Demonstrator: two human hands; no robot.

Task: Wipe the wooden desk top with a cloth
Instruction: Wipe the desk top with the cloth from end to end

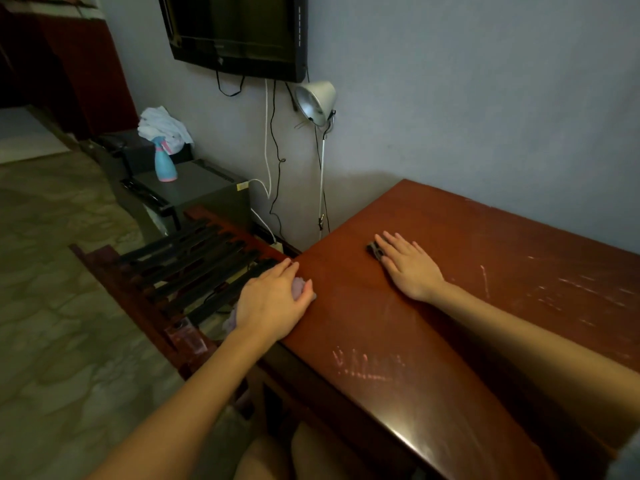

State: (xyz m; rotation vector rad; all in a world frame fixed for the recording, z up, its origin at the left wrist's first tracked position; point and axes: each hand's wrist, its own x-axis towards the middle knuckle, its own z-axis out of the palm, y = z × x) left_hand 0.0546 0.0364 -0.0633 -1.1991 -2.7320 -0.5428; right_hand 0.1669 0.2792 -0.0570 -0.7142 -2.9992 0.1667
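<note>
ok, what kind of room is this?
Probably a hotel or guest bedroom, going by the wall-mounted TV, the slatted luggage rack beside the wooden desk, and the reading lamp by the wall.

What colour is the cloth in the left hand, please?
The crumpled cloth is pale lilac; head view.

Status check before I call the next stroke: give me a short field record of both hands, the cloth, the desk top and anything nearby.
left hand: grips the lavender cloth at the desk's left edge
right hand: fingers straight, flat on the desk, fingertips on a small dark object
wooden desk top: reddish brown, pale scratch marks at front and right
spray bottle: blue and pink, upright on a grey cabinet left of the desk
slatted rack: beside the desk's left edge
silver lamp: against the wall, unlit
</note>
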